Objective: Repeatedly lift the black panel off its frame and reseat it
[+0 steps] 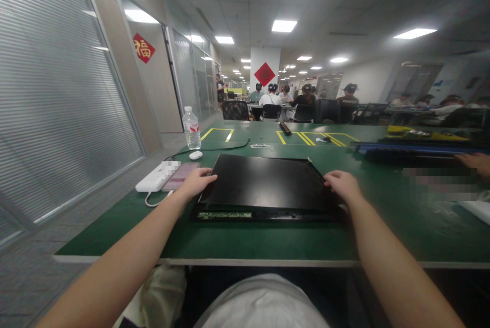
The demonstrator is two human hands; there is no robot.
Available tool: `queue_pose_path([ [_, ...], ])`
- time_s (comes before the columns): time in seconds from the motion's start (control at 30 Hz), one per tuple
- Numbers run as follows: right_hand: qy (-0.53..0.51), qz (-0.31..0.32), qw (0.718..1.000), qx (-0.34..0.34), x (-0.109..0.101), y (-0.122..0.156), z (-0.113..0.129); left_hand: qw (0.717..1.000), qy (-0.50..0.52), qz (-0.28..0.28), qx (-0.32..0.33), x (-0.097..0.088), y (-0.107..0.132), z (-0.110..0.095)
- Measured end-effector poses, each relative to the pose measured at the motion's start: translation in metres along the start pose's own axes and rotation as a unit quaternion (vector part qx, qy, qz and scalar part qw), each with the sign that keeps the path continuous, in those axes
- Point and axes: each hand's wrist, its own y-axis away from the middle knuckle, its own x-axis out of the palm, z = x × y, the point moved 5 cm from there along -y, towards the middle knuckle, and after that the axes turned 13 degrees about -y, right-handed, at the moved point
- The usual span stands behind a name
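A flat black panel lies on the green table in front of me, with a strip of green circuit board showing along its near edge. My left hand grips the panel's left edge, fingers curled over it. My right hand grips the right edge the same way. The panel looks slightly raised at the near side above a black frame underneath.
Left of the panel lie a phone, a white power bank with a cable, a white mouse and a water bottle. Another person's hand rests at the right edge beside dark trays. Several seated people work at tables beyond.
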Motion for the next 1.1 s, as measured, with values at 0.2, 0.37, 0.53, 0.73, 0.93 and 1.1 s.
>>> queue_pose_path([
  [0.2, -0.007, 0.002, 1.000, -0.001, 0.001, -0.002, -0.003, 0.997, -0.071, 0.008, 0.006, 0.000, 0.008, -0.012],
  [0.37, -0.007, -0.002, 1.000, -0.010, 0.000, -0.002, -0.003, 0.996, -0.083, -0.003, 0.015, 0.000, 0.008, -0.013],
  [0.53, -0.008, 0.001, 1.000, 0.001, 0.000, -0.001, -0.002, 0.994, -0.100, 0.010, 0.031, 0.003, 0.004, -0.010],
  [0.73, -0.005, -0.002, 1.000, -0.004, 0.000, 0.001, 0.000, 0.987, -0.141, 0.004, 0.072, 0.004, -0.001, -0.009],
  [0.93, -0.004, 0.000, 1.000, -0.009, 0.000, -0.001, -0.001, 0.984, -0.159, -0.012, 0.084, 0.004, -0.005, -0.006],
  [1.1, -0.013, 0.001, 1.000, 0.001, 0.000, -0.003, -0.004, 0.981, -0.167, -0.013, 0.096, 0.005, -0.005, -0.005],
])
